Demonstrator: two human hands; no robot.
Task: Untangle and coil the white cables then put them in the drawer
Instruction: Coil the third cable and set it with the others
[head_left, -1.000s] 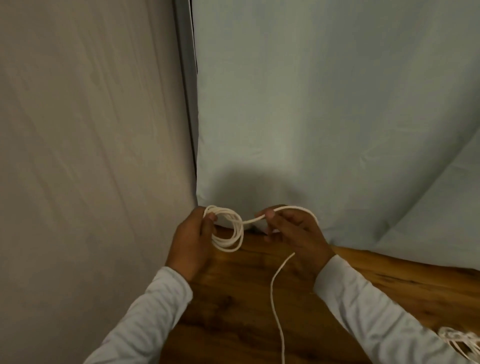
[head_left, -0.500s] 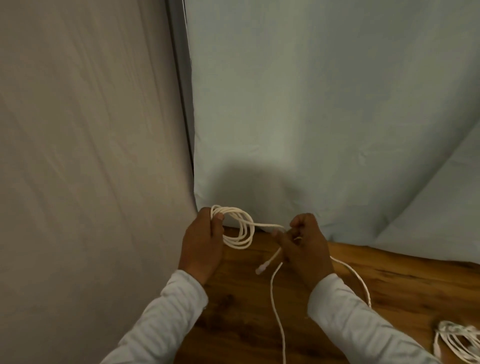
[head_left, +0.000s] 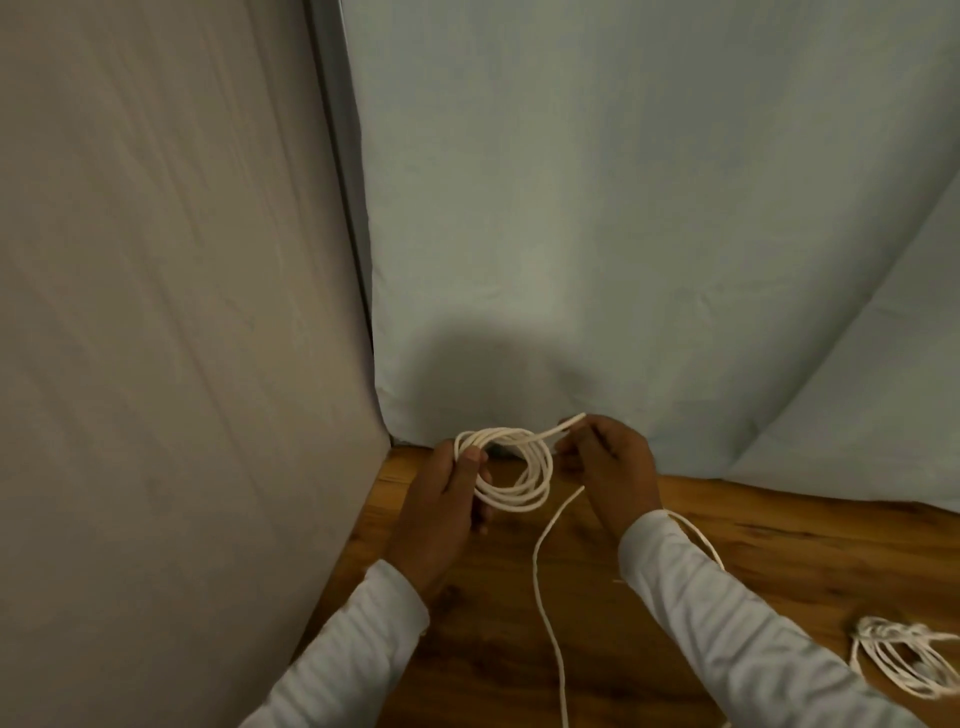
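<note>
A white cable (head_left: 519, 496) is partly wound into a small coil of several loops above the wooden table (head_left: 779, 551). My left hand (head_left: 441, 499) pinches the coil's left side between thumb and fingers. My right hand (head_left: 613, 462) grips the strand that leaves the coil's top and runs right. The cable's loose tail (head_left: 545, 587) hangs from under my right hand and trails toward the near edge. A second white cable (head_left: 904, 657), bundled in loops, lies on the table at the lower right. No drawer is in view.
A beige fabric sheet (head_left: 156, 312) hangs on the left and a pale blue one (head_left: 623, 208) behind the table, meeting at a dark post (head_left: 343, 208). Bare wood lies between my forearms and to the right.
My right hand rose and carried the strand up over the coil, adding a loop. The coil in my left hand has grown larger and tilted toward me.
</note>
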